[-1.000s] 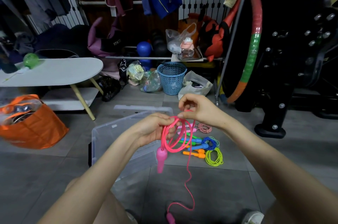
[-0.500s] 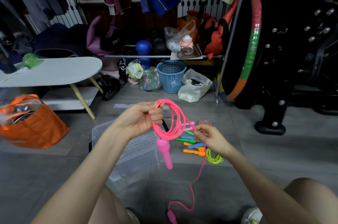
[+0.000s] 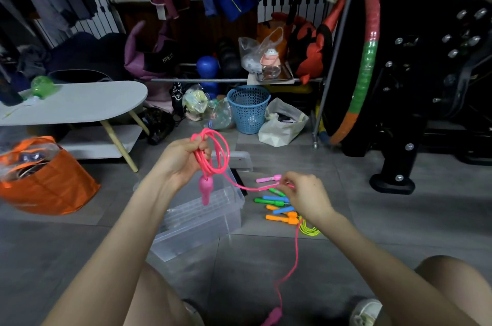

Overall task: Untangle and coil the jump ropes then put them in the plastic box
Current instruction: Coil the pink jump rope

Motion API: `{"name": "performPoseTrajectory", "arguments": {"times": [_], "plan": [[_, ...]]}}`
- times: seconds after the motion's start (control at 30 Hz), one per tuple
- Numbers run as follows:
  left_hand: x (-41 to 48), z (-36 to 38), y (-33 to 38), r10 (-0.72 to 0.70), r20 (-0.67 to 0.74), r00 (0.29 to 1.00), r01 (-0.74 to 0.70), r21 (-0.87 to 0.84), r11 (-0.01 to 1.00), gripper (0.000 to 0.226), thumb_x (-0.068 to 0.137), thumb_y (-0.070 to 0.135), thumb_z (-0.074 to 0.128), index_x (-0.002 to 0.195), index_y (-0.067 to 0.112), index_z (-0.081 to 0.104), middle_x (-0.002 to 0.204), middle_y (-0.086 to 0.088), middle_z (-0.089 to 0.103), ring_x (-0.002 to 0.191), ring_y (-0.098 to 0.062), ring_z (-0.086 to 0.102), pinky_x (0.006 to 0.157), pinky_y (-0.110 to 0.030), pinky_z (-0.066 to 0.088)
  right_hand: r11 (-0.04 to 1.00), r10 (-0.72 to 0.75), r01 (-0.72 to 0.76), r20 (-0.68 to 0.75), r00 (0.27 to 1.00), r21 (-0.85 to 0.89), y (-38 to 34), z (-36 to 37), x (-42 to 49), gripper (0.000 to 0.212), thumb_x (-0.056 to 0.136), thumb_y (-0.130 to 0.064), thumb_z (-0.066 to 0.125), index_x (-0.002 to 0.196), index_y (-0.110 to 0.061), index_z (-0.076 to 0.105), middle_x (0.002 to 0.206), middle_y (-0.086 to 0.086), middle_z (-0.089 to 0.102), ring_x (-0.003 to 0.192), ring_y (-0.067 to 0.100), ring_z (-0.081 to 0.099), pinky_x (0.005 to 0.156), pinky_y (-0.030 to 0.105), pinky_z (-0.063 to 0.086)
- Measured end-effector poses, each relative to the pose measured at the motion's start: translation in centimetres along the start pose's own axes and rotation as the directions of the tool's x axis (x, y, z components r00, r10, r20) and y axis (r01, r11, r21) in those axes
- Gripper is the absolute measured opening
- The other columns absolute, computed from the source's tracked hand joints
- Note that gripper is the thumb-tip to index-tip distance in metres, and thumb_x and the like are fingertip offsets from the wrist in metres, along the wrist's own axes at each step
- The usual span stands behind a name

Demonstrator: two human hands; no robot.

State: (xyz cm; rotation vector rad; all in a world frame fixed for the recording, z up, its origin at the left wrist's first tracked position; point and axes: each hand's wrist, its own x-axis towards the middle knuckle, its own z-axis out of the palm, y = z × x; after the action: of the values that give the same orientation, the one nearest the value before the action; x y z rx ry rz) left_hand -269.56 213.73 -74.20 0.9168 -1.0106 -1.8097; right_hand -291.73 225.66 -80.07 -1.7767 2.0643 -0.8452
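My left hand (image 3: 181,160) grips a few coils of the pink jump rope (image 3: 221,155), held up above the clear plastic box (image 3: 210,216). One pink handle (image 3: 205,190) hangs below that hand. My right hand (image 3: 306,195) pinches the same rope's free length further right, and the cord stretches between the hands. From the right hand the rope drops to the floor, where its other pink handle (image 3: 273,316) lies between my feet. A pile of other jump ropes (image 3: 279,206) with pink, green, blue and orange handles lies on the floor right of the box.
The box's lid (image 3: 239,160) lies behind the box. An orange bag (image 3: 50,182) stands at the left beside a low white table (image 3: 80,102). A blue basket (image 3: 249,110), bags, a hoop (image 3: 364,64) and black exercise equipment (image 3: 415,112) line the back and right.
My left hand rose with the coils. My right hand left the coils, slid down and out to the right along the cord, and the cord now stretches between the hands.
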Motion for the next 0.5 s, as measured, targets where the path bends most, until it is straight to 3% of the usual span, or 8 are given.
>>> {"name": "performPoseTrajectory", "arguments": {"times": [0.03, 0.1, 0.23, 0.5], "plan": [[0.1, 0.0, -0.4, 0.014, -0.003, 1.000, -0.013, 0.028, 1.000, 0.024, 0.097, 0.003, 0.032, 0.084, 0.006, 0.051, 0.051, 0.004, 0.047, 0.045, -0.009, 0.048, 0.048, -0.019, 0.045, 0.984, -0.080, 0.086, 0.047, 0.996, -0.158, -1.1, -0.4, 0.1, 0.016, 0.089, -0.027, 0.057, 0.093, -0.014, 0.066, 0.083, 0.002, 0.070, 0.080, 0.017, 0.064, 0.062, 0.023, 0.042], [0.0, 0.3, -1.0, 0.033, -0.003, 0.999, -0.032, 0.103, 0.994, 0.024, 0.097, 0.001, 0.033, 0.082, 0.006, 0.051, 0.050, 0.005, 0.048, 0.045, -0.008, 0.048, 0.048, -0.017, 0.044, 0.925, -0.225, 0.254, 0.132, 0.965, -0.282, -3.2, -1.2, 0.2, 0.024, 0.090, -0.033, 0.054, 0.099, -0.015, 0.066, 0.097, 0.007, 0.067, 0.095, 0.029, 0.059, 0.072, 0.033, 0.040], [-0.5, 0.7, -2.0, 0.030, 0.035, 0.999, -0.040, 0.333, 0.942, 0.026, 0.098, 0.002, 0.036, 0.075, 0.007, 0.048, 0.053, 0.004, 0.051, 0.044, -0.007, 0.051, 0.048, -0.018, 0.045, 0.861, -0.436, 0.455, 0.133, 0.890, -0.226, -6.2, -2.9, 0.7, 0.025, 0.088, -0.034, 0.057, 0.097, -0.014, 0.069, 0.097, 0.008, 0.063, 0.099, 0.029, 0.056, 0.072, 0.031, 0.036], [-2.2, 2.2, -2.2, -0.035, 0.149, 0.988, -0.038, 0.460, 0.887, 0.024, 0.097, 0.007, 0.041, 0.077, 0.006, 0.054, 0.065, -0.006, 0.056, 0.051, -0.009, 0.060, 0.056, -0.020, 0.052, 0.909, -0.416, 0.413, 0.042, 0.908, 0.059, -6.9, -4.1, 3.4, 0.019, 0.082, -0.032, 0.067, 0.088, -0.015, 0.073, 0.083, 0.001, 0.064, 0.075, 0.014, 0.055, 0.070, 0.032, 0.041]]}}
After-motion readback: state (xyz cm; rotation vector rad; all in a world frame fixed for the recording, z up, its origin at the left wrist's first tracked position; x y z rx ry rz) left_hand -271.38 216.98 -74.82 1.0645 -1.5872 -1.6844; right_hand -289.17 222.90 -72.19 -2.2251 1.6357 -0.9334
